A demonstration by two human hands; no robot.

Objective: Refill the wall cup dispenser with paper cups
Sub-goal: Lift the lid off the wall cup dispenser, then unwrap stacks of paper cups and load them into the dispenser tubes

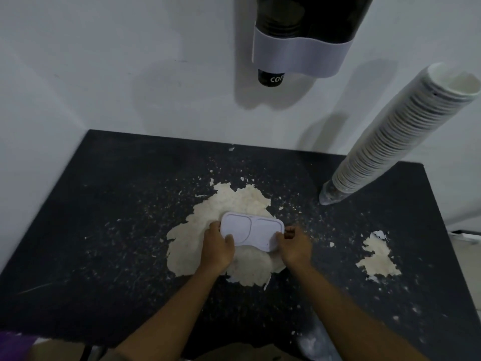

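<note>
A dark wall cup dispenser [302,35] with a white lower band hangs on the wall at top centre. One black paper cup [270,78] pokes out of its bottom. A tall stack of white paper cups [395,142] in a clear sleeve stands at the table's back right, reaching up towards me. Over the middle of the table, my left hand [218,246] and my right hand [294,246] hold a flat white dispenser lid [251,230] by its two short ends. The lid has two rounded outlines on it.
The black table [104,204] has worn pale patches where its surface has peeled, a large one under my hands and a smaller one [377,254] at the right. White walls close off the back and left. A purple object [13,345] shows at the bottom left corner.
</note>
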